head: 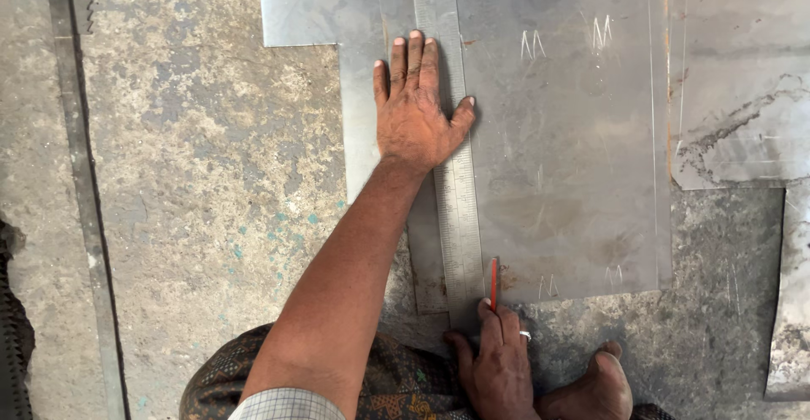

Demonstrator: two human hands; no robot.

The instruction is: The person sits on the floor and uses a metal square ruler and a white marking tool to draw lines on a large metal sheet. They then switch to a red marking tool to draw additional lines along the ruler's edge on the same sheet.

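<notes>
A person crouches over a grey metal sheet [557, 150] lying on a rough concrete floor [194, 175], seen from above. The sheet fills the upper centre and right of the frame.

A long steel ruler [451, 184] runs from the top centre down to the lower centre, lying flat on the sheet. The left hand [415, 108] presses on it in the upper centre, palm down, fingers spread and flat, thumb stretched across the ruler's right edge. This hand grasps nothing; it only pins the ruler.

The right hand [498, 361], at the bottom centre, pinches a thin red marker [494, 283] between thumb and fingers, its tip set against the ruler's right edge near the sheet's lower border. A ring shows on one finger. A bare foot [591, 382] rests just to the right of this hand.

To draw the line well, the ruler likely needs firm, even pressure so it cannot slip, and the marker should hug the edge throughout.

Small scratched tick marks [601, 32] show on the sheet. A narrow metal strip [80, 175] lies down the left of the frame.
</notes>
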